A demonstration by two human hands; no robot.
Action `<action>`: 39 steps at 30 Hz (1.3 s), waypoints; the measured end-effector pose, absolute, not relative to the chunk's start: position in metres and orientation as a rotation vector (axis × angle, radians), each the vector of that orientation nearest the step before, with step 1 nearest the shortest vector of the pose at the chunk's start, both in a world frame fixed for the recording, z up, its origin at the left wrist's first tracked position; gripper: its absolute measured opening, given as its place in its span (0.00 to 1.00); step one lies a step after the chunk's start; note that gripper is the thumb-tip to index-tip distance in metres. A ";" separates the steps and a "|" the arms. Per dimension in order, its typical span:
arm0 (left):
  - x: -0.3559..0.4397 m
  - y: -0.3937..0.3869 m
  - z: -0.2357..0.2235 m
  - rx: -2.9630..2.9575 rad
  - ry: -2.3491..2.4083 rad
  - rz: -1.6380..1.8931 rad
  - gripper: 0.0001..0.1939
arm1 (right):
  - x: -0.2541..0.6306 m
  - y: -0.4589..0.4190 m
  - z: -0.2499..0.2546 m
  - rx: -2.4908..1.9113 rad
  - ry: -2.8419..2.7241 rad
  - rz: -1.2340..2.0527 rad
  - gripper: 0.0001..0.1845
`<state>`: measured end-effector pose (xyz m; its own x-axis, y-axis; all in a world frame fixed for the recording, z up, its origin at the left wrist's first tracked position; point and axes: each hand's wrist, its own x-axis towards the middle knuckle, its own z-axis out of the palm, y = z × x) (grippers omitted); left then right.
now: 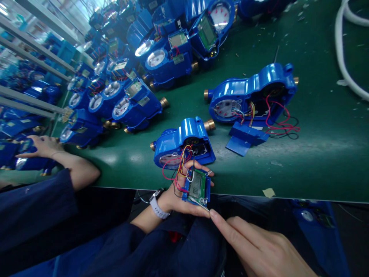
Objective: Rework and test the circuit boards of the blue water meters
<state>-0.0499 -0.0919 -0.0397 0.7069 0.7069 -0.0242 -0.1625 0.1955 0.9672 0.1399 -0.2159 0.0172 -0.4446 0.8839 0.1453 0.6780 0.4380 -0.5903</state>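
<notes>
Just off the green table's point(314, 165) near edge, the right hand point(259, 242) angles inward, fingertips pinching a thin metal tool point(202, 206) at the display module point(196, 186). Across that edge, the left hand point(180, 198), palm up, grasps the module with curled fingers; its screen seems to read "00". Wires point(181, 169) lead to an open blue meter point(184, 138). Toward the far edge, clustered meters point(135, 100) bear labels point(144, 100) too small to read.
</notes>
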 end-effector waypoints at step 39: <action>-0.047 -0.098 -0.045 1.073 0.510 0.567 0.51 | 0.119 -0.188 0.013 -1.261 -1.957 1.037 0.33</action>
